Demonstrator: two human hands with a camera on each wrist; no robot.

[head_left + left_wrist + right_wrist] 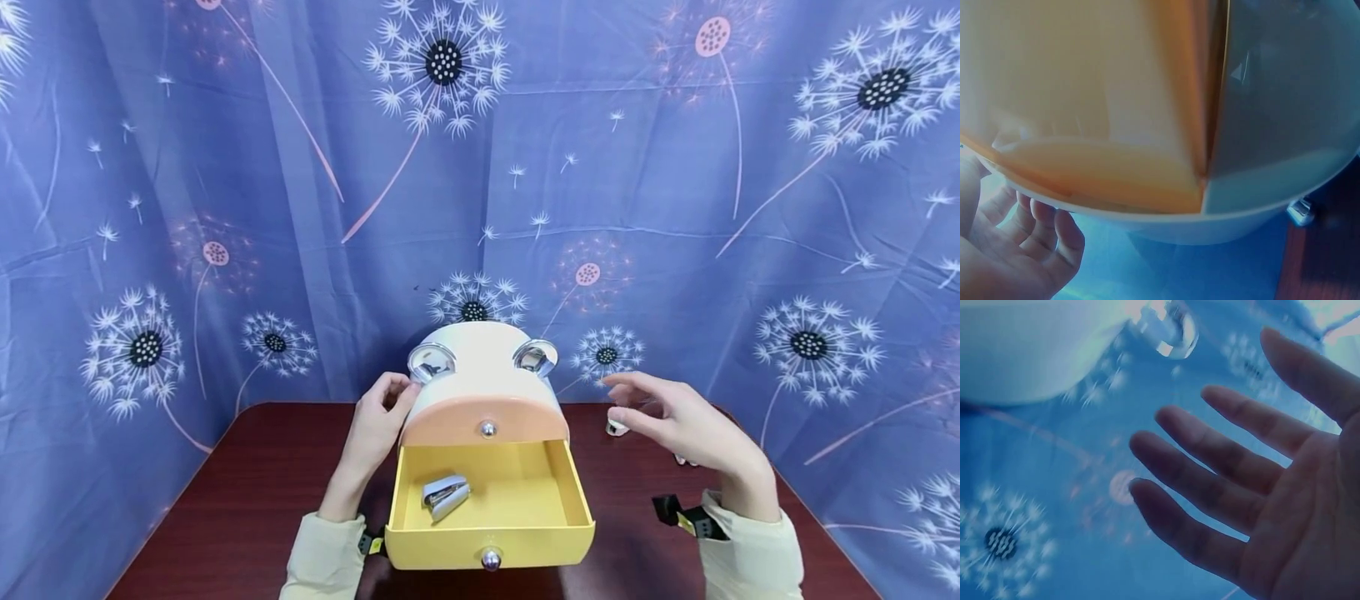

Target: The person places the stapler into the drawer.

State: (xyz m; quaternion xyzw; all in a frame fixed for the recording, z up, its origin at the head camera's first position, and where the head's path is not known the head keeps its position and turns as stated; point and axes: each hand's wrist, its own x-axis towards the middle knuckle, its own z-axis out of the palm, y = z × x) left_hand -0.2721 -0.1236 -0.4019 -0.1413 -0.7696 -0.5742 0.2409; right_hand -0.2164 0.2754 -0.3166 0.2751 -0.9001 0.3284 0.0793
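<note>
A small storage box [480, 358] with a white top, two shiny round eyes and two drawers stands on the table. Its upper peach drawer [450, 422] is closed. The lower yellow drawer [517, 542] is pulled out, with a grey stapler [446, 497] lying in its left part. My left hand [377, 425] is at the box's left side, fingertips by the wall below the left eye; in the left wrist view its fingers [1041, 231] bend loosely beside the rim. To the right of the box, my right hand [686, 417] hovers in the air, fingers spread and holding nothing.
A small white object [617, 427] stands on the dark red table [255, 492] behind my right hand's fingertips. Another small white thing [684, 460] is mostly hidden below that hand. A blue dandelion-print curtain [525, 192] surrounds the table's back and sides.
</note>
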